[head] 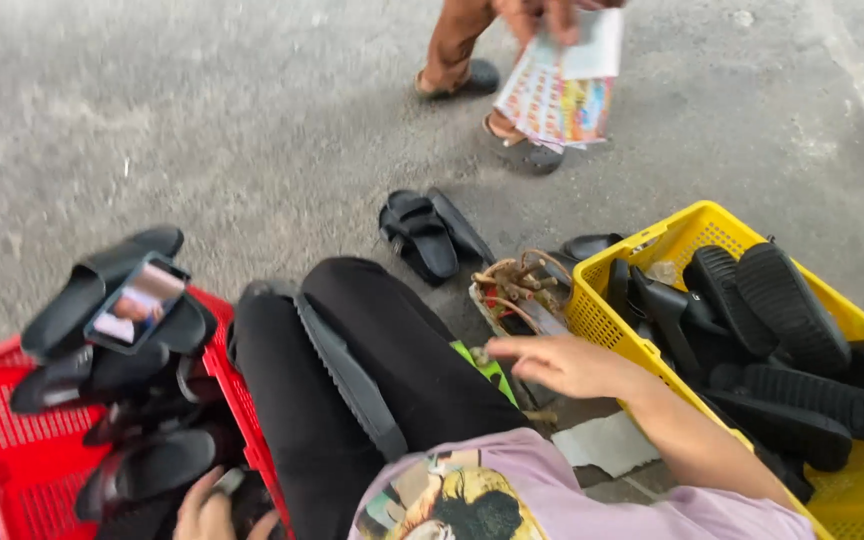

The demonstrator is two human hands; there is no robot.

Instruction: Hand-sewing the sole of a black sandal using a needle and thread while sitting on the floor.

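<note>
I sit on the ground with my legs in black trousers stretched ahead, and a black sandal sole (352,375) lies along my lap. My right hand (562,362) reaches out open, fingers apart, over a bundle of brown straps (514,285) next to the yellow basket (602,318). My left hand (214,510) is at the bottom edge, at the red basket (2,440), with its fingers curled around a small grey object among the black sandals.
The yellow basket holds several black ridged sandal soles. A phone with a lit screen (137,303) rests on the sandals in the red basket. A pair of black sandals (430,235) lies on the concrete. Another person stands ahead holding printed sheets (557,95).
</note>
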